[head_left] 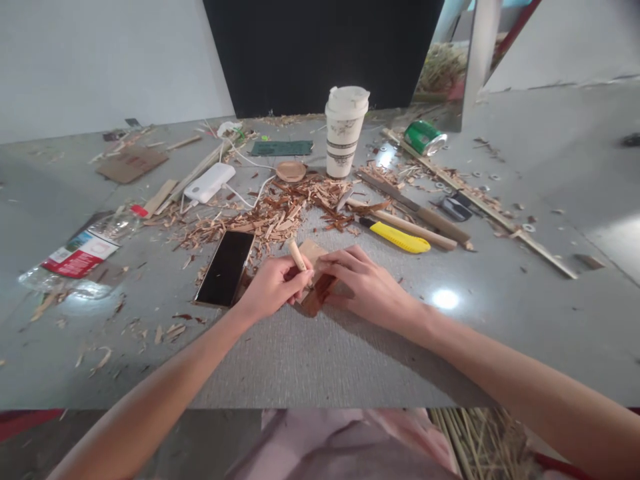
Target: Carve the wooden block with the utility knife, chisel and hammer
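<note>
My left hand is closed around a short pale wooden stick, whose rounded end pokes up above the fingers. My right hand lies over a brown sheet of sandpaper on the grey table, fingers curled and pressing the sheet down. The stick's lower end meets the sandpaper between the two hands. A black phone lies flat just left of my left hand.
Wood shavings are piled behind the hands. A yellow utility knife, wooden sticks, a lidded paper cup, a white power bank, a green can, a small wooden bowl and a flattened plastic bottle lie around.
</note>
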Motion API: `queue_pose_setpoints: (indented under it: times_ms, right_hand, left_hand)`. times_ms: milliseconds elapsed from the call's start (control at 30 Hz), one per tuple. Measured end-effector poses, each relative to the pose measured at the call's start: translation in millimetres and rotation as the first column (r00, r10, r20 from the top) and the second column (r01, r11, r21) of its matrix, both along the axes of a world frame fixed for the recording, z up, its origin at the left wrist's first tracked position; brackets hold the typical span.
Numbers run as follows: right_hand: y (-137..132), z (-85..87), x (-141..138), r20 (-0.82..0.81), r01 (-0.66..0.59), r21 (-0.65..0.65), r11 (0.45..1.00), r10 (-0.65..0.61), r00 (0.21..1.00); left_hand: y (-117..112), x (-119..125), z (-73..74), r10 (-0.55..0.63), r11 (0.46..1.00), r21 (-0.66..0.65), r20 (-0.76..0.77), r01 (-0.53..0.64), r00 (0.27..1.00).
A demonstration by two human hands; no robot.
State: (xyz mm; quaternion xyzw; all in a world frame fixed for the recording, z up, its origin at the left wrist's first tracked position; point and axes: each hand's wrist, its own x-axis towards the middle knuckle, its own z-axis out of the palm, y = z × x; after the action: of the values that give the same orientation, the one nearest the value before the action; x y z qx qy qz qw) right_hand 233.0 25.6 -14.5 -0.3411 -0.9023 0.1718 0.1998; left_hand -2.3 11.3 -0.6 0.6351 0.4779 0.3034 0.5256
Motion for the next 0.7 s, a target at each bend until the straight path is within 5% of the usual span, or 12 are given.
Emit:
queue_pose_setpoints:
  times_ms: [167, 300, 433, 700]
  right_hand:
    - [11.5, 13.4, 14.4, -0.008, 0.018, 0.056, 0.998, -0.018, 1.0]
    - [47.7, 28.7, 64.1, 0.033, 0.348, 0.242, 0.906, -0.366, 0.93]
    - [81.4, 34.9, 118.2, 0.15, 0.478, 0.307, 0.823, -0.538, 0.83]
    - [93.9, 20.7, 136.8, 0.455, 0.368, 0.119, 0.922, -0.38, 0.805]
  left_hand:
    - [-3.7, 3.3, 0.3, -0.008, 0.998, 0.068, -0.041, 0.011, 0.999]
    - [-5.5, 4.3, -2.4, -0.008, 0.998, 0.056, -0.001, 0.008, 1.0]
    - [-5.6, 3.3, -5.6, 0.0, 0.998, 0.07, -0.008, 0.001, 1.0]
    - [-6.5, 2.8, -4.8, -0.007, 0.996, 0.09, -0.012, 0.008, 1.0]
